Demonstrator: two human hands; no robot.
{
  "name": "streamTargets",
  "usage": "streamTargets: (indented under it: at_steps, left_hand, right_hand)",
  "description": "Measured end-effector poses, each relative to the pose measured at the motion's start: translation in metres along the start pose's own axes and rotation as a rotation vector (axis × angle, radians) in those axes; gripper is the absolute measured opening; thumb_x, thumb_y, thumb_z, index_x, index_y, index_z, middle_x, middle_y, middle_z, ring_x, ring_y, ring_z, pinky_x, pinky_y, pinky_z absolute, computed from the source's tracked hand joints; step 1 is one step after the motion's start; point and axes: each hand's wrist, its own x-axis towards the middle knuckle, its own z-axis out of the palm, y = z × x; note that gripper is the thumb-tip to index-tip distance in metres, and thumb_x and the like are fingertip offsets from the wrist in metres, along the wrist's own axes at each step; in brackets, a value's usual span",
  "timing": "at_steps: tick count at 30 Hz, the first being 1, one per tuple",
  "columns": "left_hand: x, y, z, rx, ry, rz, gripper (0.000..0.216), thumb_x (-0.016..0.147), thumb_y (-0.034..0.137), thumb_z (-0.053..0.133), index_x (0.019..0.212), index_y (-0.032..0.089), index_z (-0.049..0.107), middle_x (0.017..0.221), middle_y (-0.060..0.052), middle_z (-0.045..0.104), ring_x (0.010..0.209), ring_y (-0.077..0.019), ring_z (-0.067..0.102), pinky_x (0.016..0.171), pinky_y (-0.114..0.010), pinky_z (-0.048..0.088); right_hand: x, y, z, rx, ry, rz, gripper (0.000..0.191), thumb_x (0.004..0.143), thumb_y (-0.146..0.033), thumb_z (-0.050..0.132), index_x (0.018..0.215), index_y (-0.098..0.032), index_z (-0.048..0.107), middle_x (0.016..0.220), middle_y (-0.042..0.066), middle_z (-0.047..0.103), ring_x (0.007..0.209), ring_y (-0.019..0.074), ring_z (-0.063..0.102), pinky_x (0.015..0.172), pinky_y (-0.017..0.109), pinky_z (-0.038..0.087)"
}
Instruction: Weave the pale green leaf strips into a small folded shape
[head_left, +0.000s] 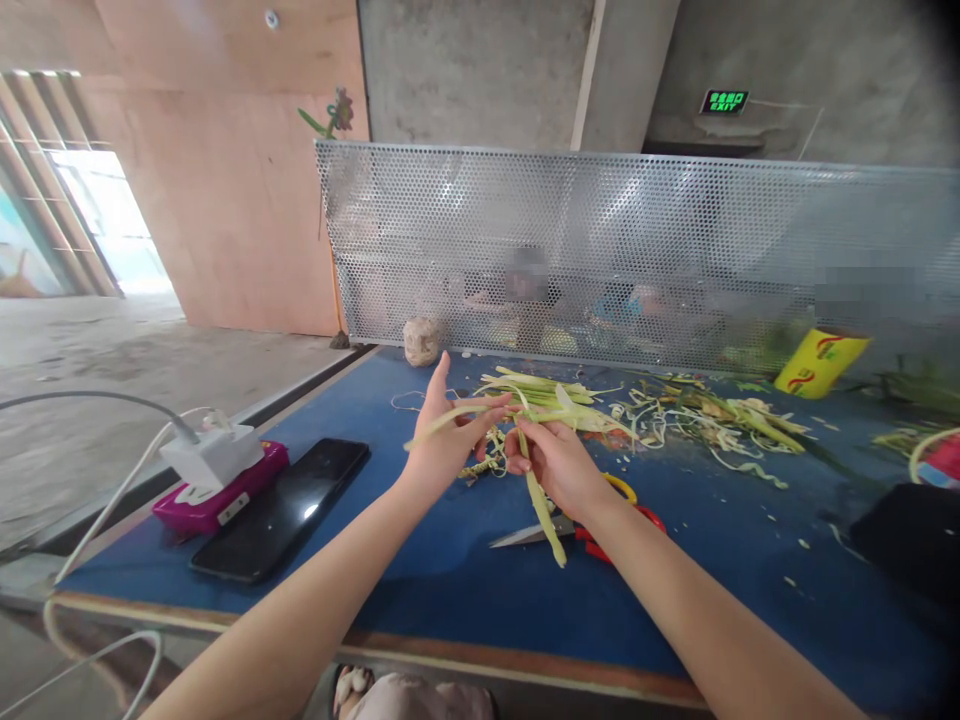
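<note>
My left hand (442, 435) has its thumb raised and its fingers stretched to the right, closed on a pale green plant strip that runs across it. Close beside it, my right hand (559, 455) pinches the strips where they cross. One pale green plant strip (541, 510) hangs down from that crossing over the table. Under my right wrist lie scissors (529, 532) with red and yellow handles, partly hidden by the arm. Just beyond the hands is a bundle of pale green strips (536, 382). A small braided-looking piece (487, 458) lies between and below the hands, partly covered.
The blue table (420, 590) also bears a black phone (281, 510), a magenta power strip (221, 490) with a white charger (214, 455), loose scraps (720, 415), a yellow tube (821, 363) and a pale lump (421, 341). A perforated metal screen (637, 250) bounds the far edge.
</note>
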Motion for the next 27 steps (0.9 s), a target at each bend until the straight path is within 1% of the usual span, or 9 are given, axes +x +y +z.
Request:
streamTargets:
  at_steps: [4, 7, 11, 14, 16, 18, 21, 24, 27]
  left_hand:
    - [-0.001, -0.001, -0.001, 0.125, -0.023, 0.032, 0.100, 0.065, 0.022, 0.069, 0.138, 0.023, 0.002, 0.084, -0.008, 0.069, 0.028, -0.0062, 0.045, 0.029, -0.020, 0.037]
    - [-0.002, -0.001, -0.002, 0.154, -0.041, 0.050, 0.100, 0.066, 0.025, 0.068, 0.138, 0.025, -0.001, 0.083, -0.007, 0.069, 0.030, -0.0070, 0.048, 0.030, -0.019, 0.038]
    - [-0.005, 0.000, -0.001, 0.163, -0.031, 0.053, 0.103, 0.066, 0.025, 0.069, 0.138, 0.025, -0.004, 0.081, -0.006, 0.070, 0.029, -0.0052, 0.045, 0.030, -0.018, 0.037]
    - [-0.007, 0.003, 0.000, 0.150, -0.062, 0.029, 0.106, 0.065, 0.022, 0.070, 0.138, 0.023, -0.006, 0.079, -0.005, 0.070, 0.028, -0.0050, 0.043, 0.030, -0.018, 0.037]
    - [-0.007, 0.005, -0.001, 0.138, -0.136, 0.038, 0.107, 0.064, 0.018, 0.070, 0.138, 0.023, -0.007, 0.076, -0.005, 0.070, 0.033, -0.0072, 0.049, 0.035, -0.019, 0.041]
    - [-0.006, 0.008, -0.004, 0.131, -0.238, 0.039, 0.107, 0.064, 0.014, 0.068, 0.138, 0.022, -0.009, 0.076, -0.005, 0.070, 0.045, -0.0102, 0.057, 0.046, -0.022, 0.046]
    - [-0.001, 0.011, -0.012, 0.154, -0.341, -0.025, 0.108, 0.066, 0.009, 0.064, 0.135, 0.023, -0.018, 0.097, -0.012, 0.066, 0.051, -0.0085, 0.058, 0.053, -0.024, 0.047]
    - [0.002, 0.014, -0.017, 0.178, -0.346, -0.047, 0.110, 0.067, 0.005, 0.061, 0.132, 0.028, -0.024, 0.118, -0.018, 0.055, 0.052, -0.0063, 0.057, 0.056, -0.025, 0.046]
    - [0.001, 0.015, -0.015, 0.087, -0.364, -0.063, 0.109, 0.066, 0.005, 0.062, 0.134, 0.025, -0.021, 0.119, -0.015, 0.055, 0.083, -0.0144, 0.062, 0.067, -0.025, 0.046]
  right_hand:
    - [0.001, -0.001, 0.000, -0.002, 0.015, -0.082, 0.016, 0.069, -0.026, 0.063, 0.077, -0.018, 0.051, 0.055, -0.006, 0.050, 0.041, 0.0050, 0.039, 0.043, 0.021, 0.029]
    - [0.001, -0.003, -0.002, -0.036, 0.051, -0.153, 0.016, 0.069, -0.026, 0.064, 0.070, -0.018, 0.050, 0.053, -0.006, 0.047, 0.039, 0.0040, 0.036, 0.041, 0.021, 0.026]
    - [0.001, -0.008, -0.002, -0.027, 0.119, -0.188, 0.022, 0.069, -0.027, 0.064, 0.060, -0.016, 0.048, 0.054, -0.006, 0.046, 0.039, 0.0032, 0.036, 0.042, 0.022, 0.026]
    - [0.000, -0.013, -0.003, 0.020, 0.119, -0.183, 0.020, 0.072, -0.027, 0.062, 0.061, -0.015, 0.049, 0.055, -0.006, 0.046, 0.039, 0.0024, 0.035, 0.042, 0.021, 0.026]
    - [-0.001, -0.016, -0.005, 0.040, 0.061, -0.131, 0.016, 0.075, -0.026, 0.059, 0.066, -0.015, 0.051, 0.054, -0.006, 0.046, 0.039, 0.0020, 0.032, 0.041, 0.021, 0.024]
    - [-0.002, -0.019, -0.008, 0.041, -0.053, -0.040, 0.013, 0.078, -0.025, 0.056, 0.071, -0.016, 0.052, 0.053, -0.006, 0.045, 0.038, 0.0017, 0.029, 0.041, 0.020, 0.022]
    - [-0.004, -0.022, -0.012, 0.017, -0.202, 0.072, 0.011, 0.081, -0.024, 0.051, 0.072, -0.017, 0.050, 0.051, -0.007, 0.044, 0.037, 0.0015, 0.026, 0.041, 0.020, 0.019]
    - [-0.006, -0.024, -0.013, -0.003, -0.238, 0.097, 0.011, 0.081, -0.023, 0.049, 0.072, -0.018, 0.048, 0.050, -0.007, 0.043, 0.037, 0.0020, 0.024, 0.041, 0.021, 0.018]
    - [-0.007, -0.023, -0.011, -0.068, -0.199, 0.081, 0.009, 0.080, -0.024, 0.050, 0.074, -0.019, 0.046, 0.049, -0.007, 0.042, 0.037, 0.0027, 0.024, 0.041, 0.022, 0.018]
